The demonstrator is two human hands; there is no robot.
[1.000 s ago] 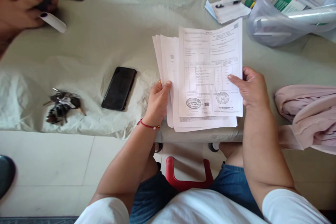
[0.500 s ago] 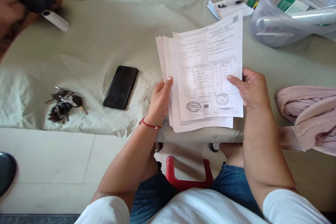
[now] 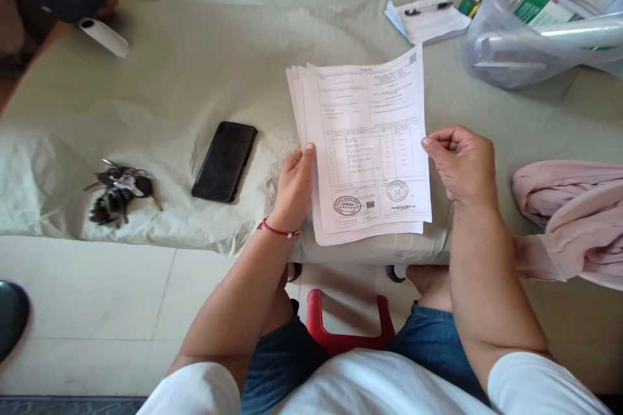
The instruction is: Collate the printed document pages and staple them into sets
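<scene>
A stack of printed sheets [image 3: 320, 238] is held up over the cloth-covered table, fanned slightly along its left side. My left hand [image 3: 294, 185] grips that side, thumb on top and fingers tucked under the pages. On the uppermost printed form [image 3: 372, 120] there are a table of text, two oval stamps and a barcode. At its right edge my right hand [image 3: 464, 165] is closed in a pinch, thumb and forefinger on the paper's border, the other fingers curled. Left of the stack lies a black phone [image 3: 224, 161].
A bunch of keys [image 3: 121, 193] lies at the left. Beyond the papers are a notepad with a pen [image 3: 431, 18] and a clear plastic bin [image 3: 506, 55] with a bottle in it. Pink fabric [image 3: 569, 207] hangs over the right edge. Another person's hand [image 3: 104, 6] is at the upper left.
The top sheet has shifted left and slightly down. My right thumb, earlier lying over the page, is now at its right edge with the fingers more curled. My left hand stays nearly still.
</scene>
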